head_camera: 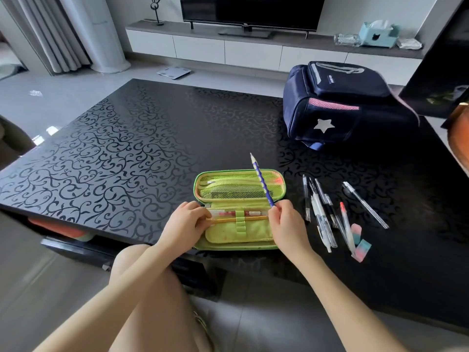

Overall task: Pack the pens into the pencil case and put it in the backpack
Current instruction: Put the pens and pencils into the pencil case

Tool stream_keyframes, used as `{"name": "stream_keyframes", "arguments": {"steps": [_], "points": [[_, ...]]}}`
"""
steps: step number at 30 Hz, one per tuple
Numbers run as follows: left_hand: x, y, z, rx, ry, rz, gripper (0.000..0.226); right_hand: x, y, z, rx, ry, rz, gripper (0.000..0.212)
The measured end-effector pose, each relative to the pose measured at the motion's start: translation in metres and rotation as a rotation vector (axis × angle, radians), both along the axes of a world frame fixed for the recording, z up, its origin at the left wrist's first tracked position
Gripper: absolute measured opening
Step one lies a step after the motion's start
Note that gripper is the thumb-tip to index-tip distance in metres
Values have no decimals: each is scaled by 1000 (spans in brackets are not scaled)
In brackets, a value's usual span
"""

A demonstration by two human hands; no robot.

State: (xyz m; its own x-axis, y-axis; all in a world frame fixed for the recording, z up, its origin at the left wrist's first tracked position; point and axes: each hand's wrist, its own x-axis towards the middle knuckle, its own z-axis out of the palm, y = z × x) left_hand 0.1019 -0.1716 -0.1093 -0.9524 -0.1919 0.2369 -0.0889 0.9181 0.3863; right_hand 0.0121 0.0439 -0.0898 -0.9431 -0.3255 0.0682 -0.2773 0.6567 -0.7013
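Observation:
A green pencil case (pixel 238 191) lies open on the black table's (pixel 127 148) near edge, its mesh lid folded back. Two pens and a yellow pencil (pixel 253 218) sit under its elastic loops. My right hand (pixel 284 222) pinches the lower end of a purple dotted pencil (pixel 261 180), which points up and away over the case. My left hand (pixel 187 219) rests on the case's left end, fingers touching the yellow pencil's tip. Several clear pens (pixel 322 209) lie loose on the table right of the case. A navy backpack (pixel 340 105) with a silver star lies at the far right.
Two pink-and-teal erasers (pixel 361 246) lie beside the loose pens. A TV stand with a television (pixel 251 13) and a tissue box (pixel 378 34) runs along the back wall. My knee (pixel 137 262) is below the table's near edge. A brown object (pixel 459 138) shows at the right edge.

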Motion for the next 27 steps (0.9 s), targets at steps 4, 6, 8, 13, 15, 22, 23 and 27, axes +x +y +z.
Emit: {"name": "stream_keyframes", "arguments": {"steps": [4, 6, 8, 13, 15, 22, 23, 27], "points": [[3, -2, -2, 25, 18, 11, 10, 4, -8, -3, 15, 23, 44, 16], [4, 0, 0, 0, 22, 34, 11, 5, -6, 1, -7, 35, 15, 15], [5, 4, 6, 2, 55, 82, 13, 10, 2, 7, -47, 66, 10, 13], [3, 44, 55, 632, -20, 87, 29, 46, 0, 23, -360, -304, 125, 12], [0, 69, 71, 1093, -2, 34, 25, 57, -11, 22, -384, -366, 178, 10], [5, 33, 63, 574, 175, 52, 20, 40, 5, 12, -260, -225, 138, 22], [10, 19, 56, 356, 170, -3, 20, 36, 13, 11, -208, -164, 105, 19], [32, -12, 25, 61, 72, -77, 23, 25, 35, 5, -81, -61, 45, 13]]}}
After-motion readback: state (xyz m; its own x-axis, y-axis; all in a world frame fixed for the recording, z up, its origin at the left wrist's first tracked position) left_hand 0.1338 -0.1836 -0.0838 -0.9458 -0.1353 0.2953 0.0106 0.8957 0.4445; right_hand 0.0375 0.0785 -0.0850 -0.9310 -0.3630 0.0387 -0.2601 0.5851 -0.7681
